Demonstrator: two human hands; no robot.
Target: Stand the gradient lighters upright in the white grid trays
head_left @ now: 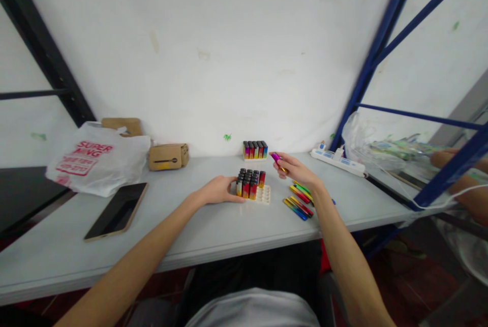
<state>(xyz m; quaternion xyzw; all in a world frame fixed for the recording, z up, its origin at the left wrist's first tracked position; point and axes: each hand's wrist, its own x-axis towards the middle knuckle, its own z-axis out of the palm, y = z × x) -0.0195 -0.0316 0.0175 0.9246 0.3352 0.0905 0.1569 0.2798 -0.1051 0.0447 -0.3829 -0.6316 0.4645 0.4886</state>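
My left hand (218, 190) rests on the white table (198, 225) with its fingers curled against the left side of a white tray (264, 195) partly filled with several upright colourful lighters (249, 183). My right hand (293, 169) hovers just right of the tray and pinches a pink and yellow lighter (277, 158) in its fingertips. Several loose lighters (300, 201) lie flat on the table under my right wrist. A second row of lighters (255, 150) stands further back against the wall.
A phone (116, 211) lies face up at the left, behind it a white plastic bag (97, 160) and a small cardboard box (168, 156). A white power strip (337, 160) sits at the right by a blue rack post (368, 67). Another person's arm (463, 174) shows far right.
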